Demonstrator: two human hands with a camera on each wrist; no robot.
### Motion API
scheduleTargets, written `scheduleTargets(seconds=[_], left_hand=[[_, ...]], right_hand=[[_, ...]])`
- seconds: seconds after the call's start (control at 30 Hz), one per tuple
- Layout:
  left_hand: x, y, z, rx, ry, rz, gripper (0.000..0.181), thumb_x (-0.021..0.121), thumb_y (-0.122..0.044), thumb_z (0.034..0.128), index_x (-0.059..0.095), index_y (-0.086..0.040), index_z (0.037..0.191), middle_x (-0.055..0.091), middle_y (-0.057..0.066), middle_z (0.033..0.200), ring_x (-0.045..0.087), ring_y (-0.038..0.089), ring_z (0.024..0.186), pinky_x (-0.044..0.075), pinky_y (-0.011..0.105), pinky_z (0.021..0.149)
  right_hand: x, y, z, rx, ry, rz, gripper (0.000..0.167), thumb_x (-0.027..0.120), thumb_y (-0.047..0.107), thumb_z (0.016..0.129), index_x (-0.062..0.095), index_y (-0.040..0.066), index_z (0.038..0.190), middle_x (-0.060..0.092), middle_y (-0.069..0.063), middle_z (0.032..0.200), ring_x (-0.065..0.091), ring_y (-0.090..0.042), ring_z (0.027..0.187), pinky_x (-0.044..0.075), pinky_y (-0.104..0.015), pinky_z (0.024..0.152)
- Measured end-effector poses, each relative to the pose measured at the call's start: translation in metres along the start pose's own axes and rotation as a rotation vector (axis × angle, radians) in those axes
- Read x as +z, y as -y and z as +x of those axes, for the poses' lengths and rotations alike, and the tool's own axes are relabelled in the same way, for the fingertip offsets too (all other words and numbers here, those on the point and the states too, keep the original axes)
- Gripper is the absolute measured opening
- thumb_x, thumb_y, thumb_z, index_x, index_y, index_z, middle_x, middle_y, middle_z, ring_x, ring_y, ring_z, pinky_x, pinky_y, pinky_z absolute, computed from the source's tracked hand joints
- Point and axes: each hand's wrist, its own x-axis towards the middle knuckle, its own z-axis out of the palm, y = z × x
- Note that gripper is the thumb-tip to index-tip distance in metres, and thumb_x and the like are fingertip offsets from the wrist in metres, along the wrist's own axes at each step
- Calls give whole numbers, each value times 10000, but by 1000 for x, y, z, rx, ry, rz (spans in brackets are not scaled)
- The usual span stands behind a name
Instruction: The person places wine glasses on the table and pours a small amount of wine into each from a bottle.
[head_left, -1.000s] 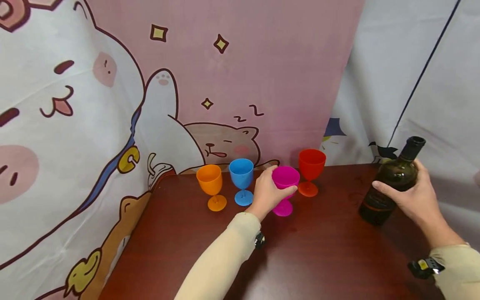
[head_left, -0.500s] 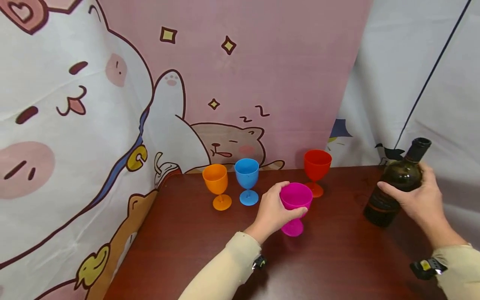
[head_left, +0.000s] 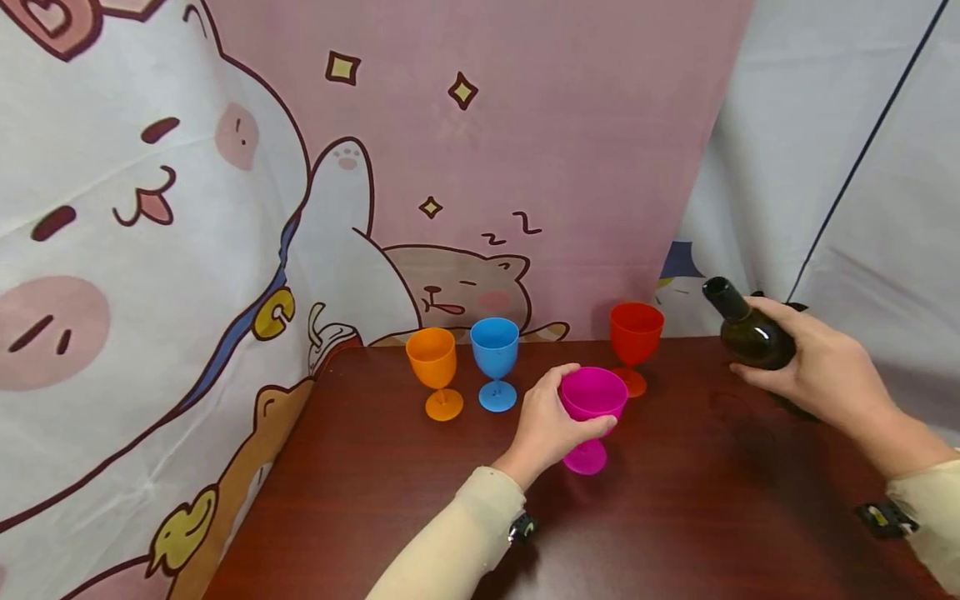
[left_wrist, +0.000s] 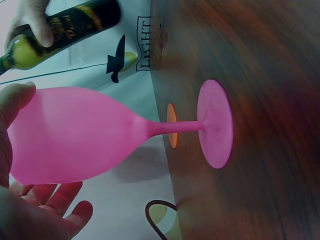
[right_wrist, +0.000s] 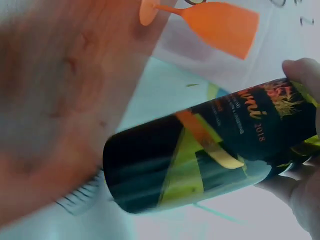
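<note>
My left hand [head_left: 543,425] grips a magenta plastic goblet [head_left: 594,393] round its bowl, thumb on one side and fingers on the other. The goblet stands upright; in the left wrist view its round foot [left_wrist: 215,124] is at the tabletop, though whether it touches is hard to tell. At the right, my right hand [head_left: 832,367] holds a dark green wine bottle [head_left: 757,337] by its upper body. The bottle is tilted, neck pointing left toward the goblets. In the right wrist view the labelled bottle [right_wrist: 200,150] has its base off the table; the hand partly hides its shoulder.
An orange goblet [head_left: 432,360], a blue goblet [head_left: 495,348] and a red goblet [head_left: 636,332] stand upright along the back of the brown table [head_left: 360,500]. Behind them hangs a cloth backdrop [head_left: 585,150] with cartoon animals, close to the table's far edge.
The magenta goblet came forward, toward the person, out of the row, then stopped. The bottle, first leaning right, has been lifted and its neck swung left.
</note>
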Motion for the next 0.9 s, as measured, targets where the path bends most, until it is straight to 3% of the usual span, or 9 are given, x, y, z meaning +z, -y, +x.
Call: scheduleTargets(seconds=[0.13, 0.3, 0.43, 0.63, 0.9], left_hand=[[0, 3, 0, 4, -3, -26, 842, 957, -373, 777, 533, -248, 1494, 680, -51, 1361, 645, 102, 1163, 597, 193, 823], [1, 3, 0, -2, 2, -36, 848, 957, -378, 779, 527, -260, 1501, 675, -66, 1361, 640, 88, 1163, 599, 198, 822], [1, 3, -1, -6, 1, -34, 846, 958, -388, 779, 529, -271, 1499, 678, -70, 1355, 642, 84, 1158, 596, 196, 823], [2, 4, 0, -5, 7, -40, 845, 956, -385, 786, 526, -258, 1503, 679, -62, 1357, 649, 94, 1162, 602, 198, 829], [1, 4, -1, 0, 4, -47, 823, 953, -384, 790, 529, -280, 1488, 686, -68, 1343, 646, 62, 1134, 594, 183, 832]], right_hand=[[-8, 19, 14, -211, 26, -102, 944, 998, 205, 568, 630, 268, 1435, 730, -149, 1141, 700, -375, 970, 534, -664, 568], [-10, 33, 26, -401, 23, -170, 880, 953, 200, 582, 661, 301, 1406, 718, -111, 1094, 700, -335, 889, 509, -569, 458], [-7, 40, 32, -482, 49, -200, 892, 937, 132, 586, 655, 307, 1414, 717, -155, 1099, 692, -379, 860, 557, -576, 575], [-1, 46, 34, -587, 109, -273, 965, 1002, 129, 571, 616, 286, 1441, 703, -246, 1118, 682, -419, 1011, 542, -594, 839], [2, 53, 34, -631, 165, -356, 966, 1012, 141, 590, 607, 317, 1449, 683, -246, 1186, 654, -431, 1079, 509, -611, 834]])
